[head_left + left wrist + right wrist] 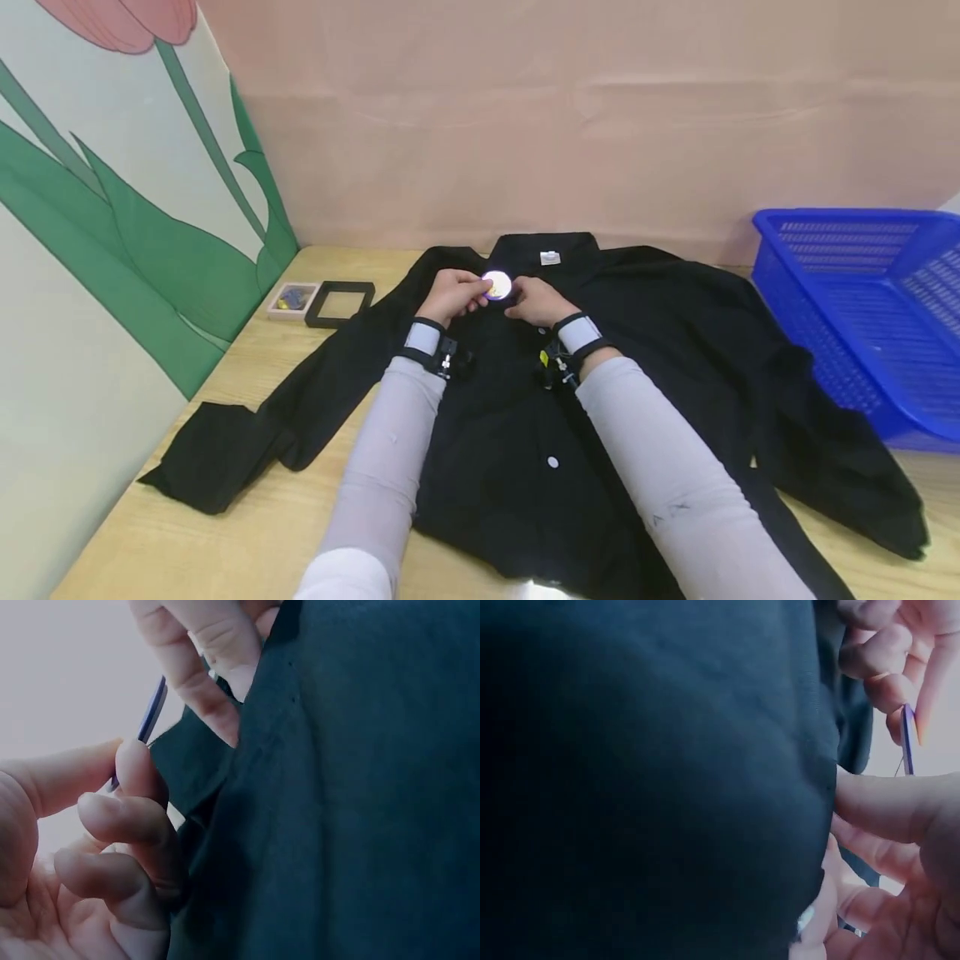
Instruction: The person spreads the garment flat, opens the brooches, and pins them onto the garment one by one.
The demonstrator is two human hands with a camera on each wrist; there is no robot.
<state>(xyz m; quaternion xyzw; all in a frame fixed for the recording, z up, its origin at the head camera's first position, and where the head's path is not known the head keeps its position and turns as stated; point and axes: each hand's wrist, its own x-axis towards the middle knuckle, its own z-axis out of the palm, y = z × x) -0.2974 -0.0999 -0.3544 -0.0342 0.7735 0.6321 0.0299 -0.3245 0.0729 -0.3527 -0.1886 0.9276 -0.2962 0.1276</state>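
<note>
A black button-up shirt [487,433] lies spread out, collar at the far side, with white buttons down its front. My left hand [456,293] pinches a shiny round pin badge [497,285] between thumb and index finger, near the collar. From the side, in the left wrist view, the badge [154,709] looks like a thin disc; a fine pin stands off it in the right wrist view. My right hand [542,302], just right of the badge, pinches the shirt's front edge, thumb [885,802] on one side and fingers behind the cloth.
At the right stands a blue plastic basket [825,350], beside the shirt's sleeve. On the wooden table [225,542], at the back left, a small pale box [279,314] with blue and yellow contents sits beside a black square frame [330,323]. Walls rise behind and to the left.
</note>
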